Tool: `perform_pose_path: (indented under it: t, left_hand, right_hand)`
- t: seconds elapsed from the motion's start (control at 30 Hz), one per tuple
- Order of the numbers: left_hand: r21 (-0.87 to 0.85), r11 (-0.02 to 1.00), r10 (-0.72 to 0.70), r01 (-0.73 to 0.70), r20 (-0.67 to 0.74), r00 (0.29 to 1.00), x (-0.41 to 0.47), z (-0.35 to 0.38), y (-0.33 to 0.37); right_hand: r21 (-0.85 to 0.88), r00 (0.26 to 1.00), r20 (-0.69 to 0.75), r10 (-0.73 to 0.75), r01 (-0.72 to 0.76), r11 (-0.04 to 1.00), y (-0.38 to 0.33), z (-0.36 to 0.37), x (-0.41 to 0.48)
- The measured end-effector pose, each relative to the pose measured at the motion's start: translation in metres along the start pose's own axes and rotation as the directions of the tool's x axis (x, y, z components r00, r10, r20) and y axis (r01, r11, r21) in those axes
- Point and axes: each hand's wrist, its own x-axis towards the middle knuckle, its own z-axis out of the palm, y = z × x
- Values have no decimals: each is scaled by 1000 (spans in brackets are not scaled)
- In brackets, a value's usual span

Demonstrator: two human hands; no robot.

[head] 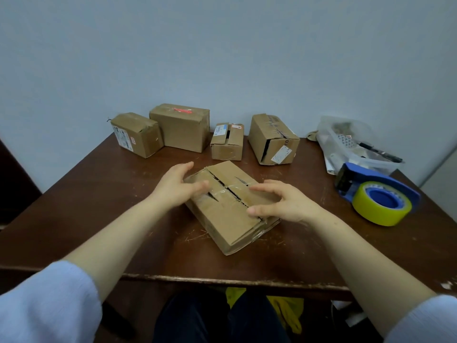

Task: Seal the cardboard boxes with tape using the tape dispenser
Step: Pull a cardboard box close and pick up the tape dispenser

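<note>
1. A dark brown wooden table, scuffed and scratched, stands against a plain pale wall. Its near edge is chipped, and bare wood lies open left of the hands.
2. A flat cardboard box lies between the hands, its long axis running diagonally from far left to near right. The top seam gapes along that axis, with wrinkled clear tape across it.
3. The left hand rests on the box's left edge, fingers loosely straight.
4. The right hand arches over the right side, its spread fingertips pressing on the top.
5. A blue tape dispenser with a yellow roll lies well right of the right hand.
6. Beyond the hands, four worn boxes line the wall.
</note>
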Motion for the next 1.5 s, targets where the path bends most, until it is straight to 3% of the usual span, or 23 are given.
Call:
perform_pose_path:
  t: [0.1,0.2,0.3,0.4,0.57,0.63,0.73,0.83,0.93,1.0,1.07,1.2,1.27,1.5]
  left_hand:
    - [-41,999,-6,10,110,994,21,7,0]
    - [-28,1000,12,-7,183,983,27,13,2]
    - [169,984,12,-51,222,975,28,17,2]
    - [419,904,-19,-79,224,974,29,21,3]
    - [510,854,-18,-103,226,974,28,24,8]
    - [479,873,-10,-89,201,980,26,26,13]
    - [506,856,26,-102,155,987,26,34,19]
    - [568,813,44,-123,150,988,28,40,29]
    - [566,818,35,-105,132,991,28,44,38]
    - [505,860,44,-75,72,996,27,45,41]
    - [487,869,84,-87,28,996,26,46,41]
    - [560,817,146,-139,32,989,25,50,50]
    - [533,831,168,-158,30,985,21,53,60]
    - [261,915,312,-308,28,950,8,86,114]
  right_hand:
    - [-35,990,142,-6,11,999,4,-5,-3]
    - [-153,985,174,-18,45,987,8,-6,-2]
    - [-256,974,225,-11,70,964,9,-6,2]
    - [-318,969,248,9,72,945,9,-6,6]
    - [-303,968,250,8,71,950,13,-4,6]
    - [-177,982,188,-16,50,983,15,-6,-1]
    - [-14,992,-124,4,-5,1000,20,-16,-9]
    - [-160,881,-462,105,-200,967,38,-40,-12]
    - [-318,746,-626,229,-512,798,66,-63,-21]
    - [-369,686,-673,277,-636,678,81,-71,-28]
    - [-360,636,-722,272,-681,637,91,-77,-33]
    - [-177,506,-822,262,-665,726,102,-106,-38]
    - [-110,460,-830,315,-689,716,108,-126,-38]
    - [-251,555,-675,487,-793,556,128,-159,-29]
